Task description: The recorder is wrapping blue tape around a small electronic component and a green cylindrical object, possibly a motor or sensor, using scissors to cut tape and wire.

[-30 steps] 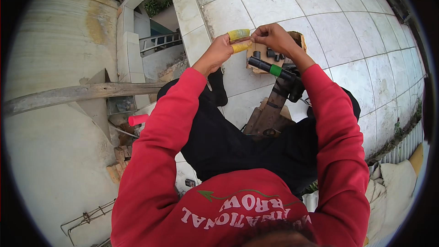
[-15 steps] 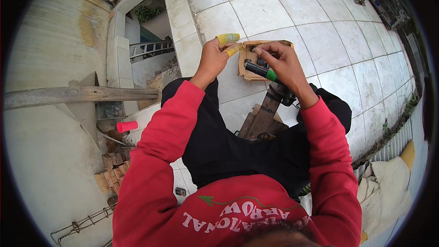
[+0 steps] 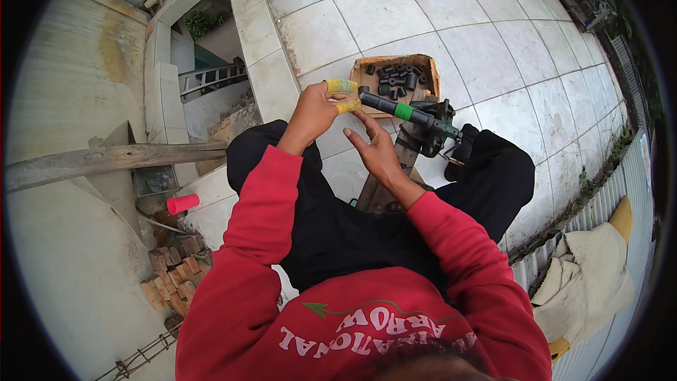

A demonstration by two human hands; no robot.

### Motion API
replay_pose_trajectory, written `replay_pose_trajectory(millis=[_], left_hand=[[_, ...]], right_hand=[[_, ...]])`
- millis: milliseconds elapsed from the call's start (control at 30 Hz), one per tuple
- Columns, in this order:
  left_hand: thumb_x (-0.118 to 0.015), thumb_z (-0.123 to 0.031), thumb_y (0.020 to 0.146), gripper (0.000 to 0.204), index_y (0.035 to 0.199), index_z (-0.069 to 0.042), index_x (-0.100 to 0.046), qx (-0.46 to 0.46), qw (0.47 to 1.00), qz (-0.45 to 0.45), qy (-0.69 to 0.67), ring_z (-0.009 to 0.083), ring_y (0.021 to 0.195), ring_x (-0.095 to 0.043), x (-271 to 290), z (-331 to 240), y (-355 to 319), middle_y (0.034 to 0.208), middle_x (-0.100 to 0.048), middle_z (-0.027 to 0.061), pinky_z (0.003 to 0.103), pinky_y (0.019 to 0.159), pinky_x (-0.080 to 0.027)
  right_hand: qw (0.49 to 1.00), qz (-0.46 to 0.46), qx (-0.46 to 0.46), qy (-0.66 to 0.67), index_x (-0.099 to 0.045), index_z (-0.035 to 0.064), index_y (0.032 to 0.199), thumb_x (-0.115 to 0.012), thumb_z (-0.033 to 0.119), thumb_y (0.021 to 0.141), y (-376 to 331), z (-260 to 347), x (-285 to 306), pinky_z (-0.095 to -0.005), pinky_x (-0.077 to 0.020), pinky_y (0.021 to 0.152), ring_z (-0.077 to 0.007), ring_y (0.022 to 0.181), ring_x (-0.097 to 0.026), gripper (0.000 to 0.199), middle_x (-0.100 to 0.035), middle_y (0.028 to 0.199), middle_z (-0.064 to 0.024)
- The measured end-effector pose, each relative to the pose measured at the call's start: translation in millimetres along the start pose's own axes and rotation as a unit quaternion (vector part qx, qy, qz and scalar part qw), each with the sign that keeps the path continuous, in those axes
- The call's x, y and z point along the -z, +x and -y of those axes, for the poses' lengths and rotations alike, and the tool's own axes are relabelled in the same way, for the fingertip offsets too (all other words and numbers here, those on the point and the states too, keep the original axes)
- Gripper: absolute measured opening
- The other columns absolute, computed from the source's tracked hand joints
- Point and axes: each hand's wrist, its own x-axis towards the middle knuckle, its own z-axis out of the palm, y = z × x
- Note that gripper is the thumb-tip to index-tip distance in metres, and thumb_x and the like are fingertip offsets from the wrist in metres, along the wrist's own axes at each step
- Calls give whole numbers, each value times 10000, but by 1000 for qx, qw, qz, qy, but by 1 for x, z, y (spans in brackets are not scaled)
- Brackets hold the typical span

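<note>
Yellow wrapping covers two fingers of my left hand (image 3: 315, 112), which are pinched together at the free end of a black rod (image 3: 381, 103) with a green band. Whatever lies between those fingers is too small to make out. My right hand (image 3: 379, 153) is just below, fingers stretched and thumb apart; its longest fingertip reaches the yellow-wrapped fingers, and nothing shows in its palm. A dark green vise (image 3: 438, 129) grips the rod's other end. Behind the rod is a shallow cardboard box (image 3: 431, 74) with several short black cylindrical pieces (image 3: 399, 79) in it.
The vise sits on a wooden board (image 3: 374, 189) between my legs. White tiles (image 3: 465, 56) cover the floor. On the left are a wooden beam (image 3: 120, 161), a red cup-like tube (image 3: 183, 204) and stacked bricks (image 3: 173, 275). A pale cloth (image 3: 589, 282) lies at the right.
My right hand has moved from over the box, down and left to beside my left hand, exposing the black pieces. My left hand has come to the rod's end.
</note>
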Motion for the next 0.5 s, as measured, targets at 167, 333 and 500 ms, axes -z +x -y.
replay_pose_trajectory(millis=[167, 333, 500], left_hand=[[-761, -37, 914, 324, 1216, 59, -697, -8, 995, -20, -99, 123, 984, -699, -6, -8, 8, 1098, -758, 95, 273, 846, -555], [-781, -68, 913, 355, 1245, 27, -699, -11, 995, 20, -97, 109, 1030, -686, -15, -24, 30, 1144, -755, 70, 268, 912, -537], [-773, -33, 906, 370, 1254, 51, -682, -41, 985, 132, -99, 149, 1028, -716, -25, -28, 61, 1134, -760, 116, 271, 910, -563]], right_hand=[[990, -19, -61, 123, -751, -23, 1163, -693, 204, 1022, 4, 10, 8, -236, -510, 793, -58, 830, -641, 274, -761, 915, -31], [995, -45, -69, 55, -714, -31, 1267, -681, 194, 1030, -6, 24, 30, -231, -519, 775, -67, 817, -656, 328, -754, 903, -37], [980, -91, -86, 157, -643, -29, 1319, -645, 148, 1045, -17, 33, 38, -263, -576, 834, -126, 872, -724, 326, -761, 922, -85]])
